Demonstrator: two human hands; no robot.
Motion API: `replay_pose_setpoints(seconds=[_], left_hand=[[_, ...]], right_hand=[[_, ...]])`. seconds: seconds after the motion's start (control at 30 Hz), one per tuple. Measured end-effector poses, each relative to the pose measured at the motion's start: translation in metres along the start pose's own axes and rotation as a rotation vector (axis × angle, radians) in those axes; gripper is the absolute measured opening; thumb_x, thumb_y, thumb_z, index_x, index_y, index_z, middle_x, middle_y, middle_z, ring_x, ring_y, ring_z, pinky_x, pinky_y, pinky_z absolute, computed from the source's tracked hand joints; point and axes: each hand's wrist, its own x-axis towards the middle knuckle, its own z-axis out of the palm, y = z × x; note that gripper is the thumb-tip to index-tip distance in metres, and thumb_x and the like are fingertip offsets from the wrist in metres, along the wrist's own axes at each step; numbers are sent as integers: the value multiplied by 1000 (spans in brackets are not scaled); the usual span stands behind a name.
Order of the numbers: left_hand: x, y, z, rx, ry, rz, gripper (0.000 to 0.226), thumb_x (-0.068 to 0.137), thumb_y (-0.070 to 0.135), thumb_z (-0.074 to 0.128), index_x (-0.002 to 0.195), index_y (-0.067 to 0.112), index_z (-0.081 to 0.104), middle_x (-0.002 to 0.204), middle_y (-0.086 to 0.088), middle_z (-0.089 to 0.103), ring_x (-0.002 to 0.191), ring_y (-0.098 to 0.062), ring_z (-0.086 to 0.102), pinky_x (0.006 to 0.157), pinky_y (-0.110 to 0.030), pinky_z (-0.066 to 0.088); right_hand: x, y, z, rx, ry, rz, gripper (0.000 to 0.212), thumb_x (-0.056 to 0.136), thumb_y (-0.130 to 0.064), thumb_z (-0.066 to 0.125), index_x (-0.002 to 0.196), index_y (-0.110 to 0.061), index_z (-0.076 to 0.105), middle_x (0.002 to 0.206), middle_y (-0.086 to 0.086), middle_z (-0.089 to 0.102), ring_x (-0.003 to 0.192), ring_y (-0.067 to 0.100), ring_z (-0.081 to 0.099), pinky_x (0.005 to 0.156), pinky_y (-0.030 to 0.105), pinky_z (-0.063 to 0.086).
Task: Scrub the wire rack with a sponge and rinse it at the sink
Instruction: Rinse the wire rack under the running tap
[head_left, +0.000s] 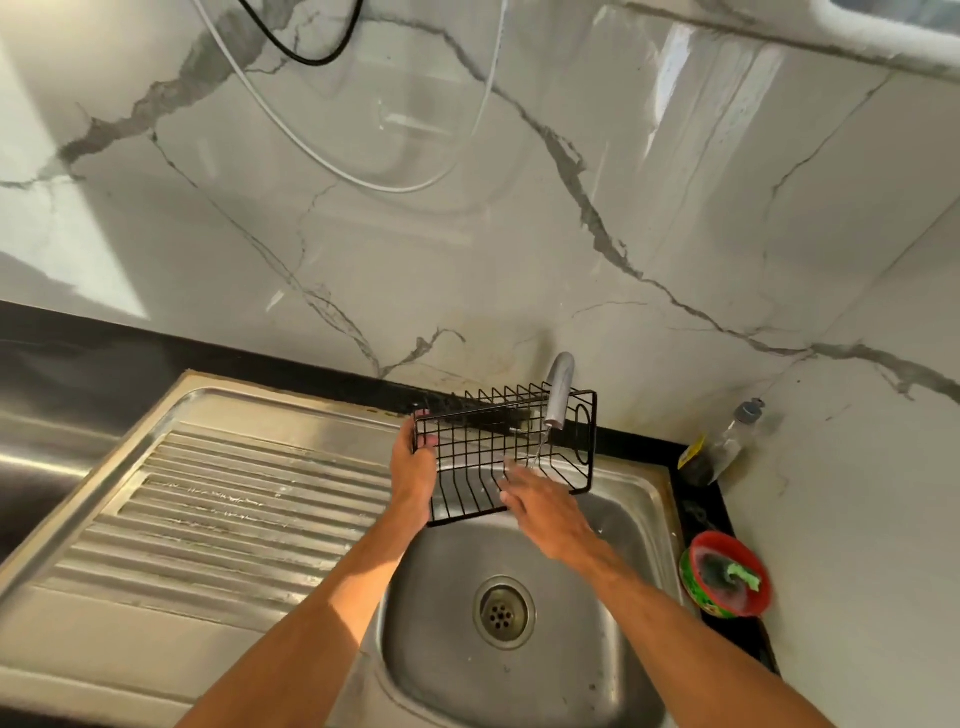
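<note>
Clerk: Setting: kitchen corner, white marble-veined wall (467, 234), black counter (698, 512), steel sink (447, 670) with ribbed drainboard (234, 509) to its left.

Checker: Item one, and where?

Clerk: Wire rack (470, 467), black, held tilted over the basin's far edge, under the tap (560, 389). A thin water stream (540, 448) falls onto it. Left hand (413, 467) grasps the rack's left end, fingers curled over the top wire. Right hand (540, 506) lies on the near wires just below the stream, fingers straight, gripping nothing; its fingertips are blurred.

Checker: Surroundings?

Clerk: Drain (503, 612) at basin centre. Right of the sink, on the counter: one red-rimmed bowl (698, 597) holding a green scrub pad (745, 577), well apart from both hands; one clear bottle (719, 452) in the corner. One white cable (291, 130) and one black cable (311, 57) loop on the wall above.

Checker: Arms?

Clerk: Both bare forearms reach forward from the lower edge and converge on the rack.
</note>
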Motion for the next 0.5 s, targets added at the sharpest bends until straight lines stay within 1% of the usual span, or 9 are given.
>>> replay_pose_setpoints(seconds=[0.07,0.13,0.17,0.2,0.27,0.3,0.4,0.47,0.5], left_hand=[[4,1,-3,-1,10,2,47,102,6,46,140,32,52,136,-6,61,130,-35,54,113,-58,39],[5,0,-6,-2,25,1,47,102,6,46,139,34,52,134,-6,63,130,-36,54,113,-57,39],[6,-2,-8,-8,25,-4,47,102,6,46,140,34,52,135,-6,62,131,-37,53,114,-57,38],[7,-3,-10,-15,23,-9,48,102,6,45,142,34,51,137,-7,61,133,-38,51,115,-58,37],[9,-5,-16,-25,28,-12,51,102,5,45,145,33,48,141,-8,58,136,-39,49,115,-60,35],[10,-4,-18,-22,25,-5,51,102,4,45,145,31,48,141,-8,58,136,-39,49,115,-60,35],[9,0,-22,-9,33,32,48,102,4,45,144,29,50,138,-7,60,133,-37,51,114,-57,39],[5,0,-25,-33,44,34,44,103,5,44,139,29,53,135,-7,62,131,-37,53,112,-56,41],[3,-1,-26,-39,52,31,42,103,5,43,134,31,55,132,-8,63,130,-39,53,112,-57,41]], right_hand=[[-7,4,1,25,-93,36,42,105,-44,38,132,-21,61,142,1,57,117,10,60,111,35,39],[-3,5,-8,57,-29,84,39,104,-45,43,107,-19,72,93,-4,72,68,3,62,83,25,55],[1,6,-13,56,52,98,36,103,-43,47,104,-19,74,86,-6,71,67,3,61,77,18,53],[5,8,-15,48,149,89,32,102,-40,50,108,-19,74,98,-5,72,84,3,66,85,16,50],[9,11,-10,25,185,54,32,101,-38,52,119,-18,70,134,-2,60,127,14,54,108,29,41],[7,13,-5,-16,126,44,34,103,-41,47,116,-17,68,133,-1,60,127,17,55,108,34,43],[-6,16,1,-93,-13,91,44,105,-49,35,80,-23,61,74,-5,60,66,9,58,70,26,49],[-2,16,-4,-84,23,99,43,104,-48,41,77,-24,64,67,-7,57,59,5,54,68,24,51],[2,17,-2,-100,82,90,40,103,-47,43,83,-23,69,77,-5,65,69,6,61,77,26,54]])
